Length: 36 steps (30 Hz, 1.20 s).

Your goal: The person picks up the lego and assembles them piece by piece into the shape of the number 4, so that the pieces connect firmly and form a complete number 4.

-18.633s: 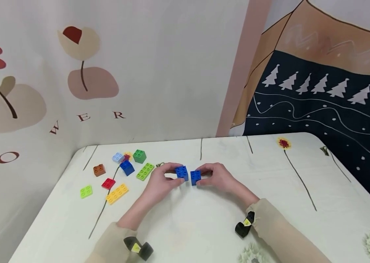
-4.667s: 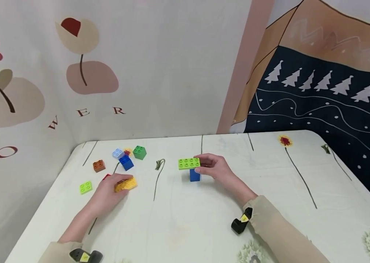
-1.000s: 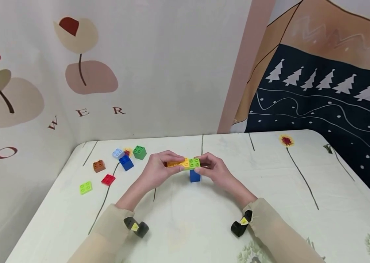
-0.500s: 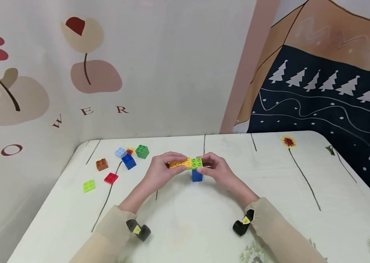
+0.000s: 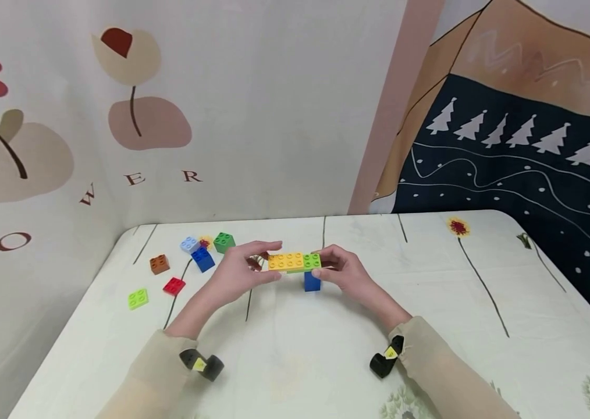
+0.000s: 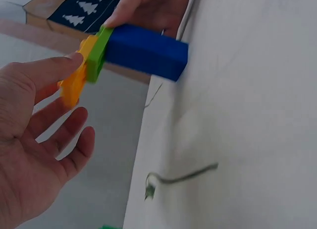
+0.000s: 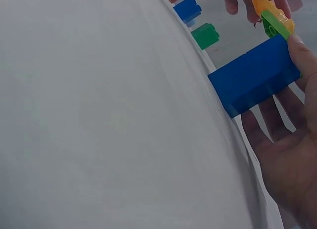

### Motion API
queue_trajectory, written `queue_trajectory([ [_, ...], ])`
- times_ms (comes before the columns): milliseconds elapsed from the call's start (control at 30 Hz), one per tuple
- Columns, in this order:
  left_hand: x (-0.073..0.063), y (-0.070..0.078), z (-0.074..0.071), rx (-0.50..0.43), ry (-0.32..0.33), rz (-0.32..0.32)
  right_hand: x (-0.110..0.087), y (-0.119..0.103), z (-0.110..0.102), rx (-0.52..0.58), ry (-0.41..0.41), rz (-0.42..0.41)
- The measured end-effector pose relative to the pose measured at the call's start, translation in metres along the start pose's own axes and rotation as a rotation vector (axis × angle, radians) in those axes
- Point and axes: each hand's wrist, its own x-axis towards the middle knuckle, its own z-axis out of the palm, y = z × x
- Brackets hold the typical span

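Observation:
My right hand (image 5: 344, 270) grips a toy building-brick stack at its right end, with the thumb at the lime-green plate (image 5: 312, 261). Below that plate stands a tall blue section (image 5: 312, 282), its long side facing the right wrist view. A yellow eight-stud plate (image 5: 285, 261) sits on top of the green one, shifted left so that it overhangs. Around its left end my left hand (image 5: 234, 272) is spread, index finger beyond the far edge and thumb just in front of the near edge. In the left wrist view its other fingers hang loosely apart from the bricks.
Loose bricks lie on the left of the cloth-covered table (image 5: 284, 355): light blue (image 5: 189, 244), blue (image 5: 203, 259), green (image 5: 224, 242), brown (image 5: 159, 264), red (image 5: 174, 286) and a small lime one (image 5: 138, 298). A printed curtain (image 5: 274, 116) hangs behind the table.
Earlier, two blue bricks were held apart; later the green plate topped the blue, and my left hand brought the yellow plate over. Within the last half second, that hand has spread off the yellow plate.

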Motion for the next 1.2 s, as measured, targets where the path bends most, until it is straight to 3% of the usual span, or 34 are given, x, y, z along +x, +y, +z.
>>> queue_trajectory([
  [233,-0.023,-0.021,-0.037,-0.016,0.117,0.024,-0.001,0.0,0.0,0.013,0.004,0.021],
  [400,-0.044,-0.039,-0.065,-0.001,0.201,0.0,-0.001,0.002,0.003,0.007,0.0,0.024],
  [600,-0.064,-0.053,-0.089,0.068,0.234,-0.106,-0.001,0.001,0.001,0.005,-0.003,0.024],
  [700,-0.072,-0.06,-0.095,0.104,0.247,-0.152,0.001,0.0,-0.001,0.004,-0.008,0.018],
  [867,-0.084,-0.072,-0.101,0.135,0.269,-0.177,0.001,-0.002,-0.001,0.009,-0.007,0.017],
  [1033,-0.089,-0.082,-0.102,0.137,0.266,-0.168,0.0,-0.003,-0.001,0.01,-0.007,0.019],
  [1200,-0.089,-0.089,-0.101,0.144,0.224,-0.165,0.001,-0.003,-0.001,0.015,-0.011,0.026],
])
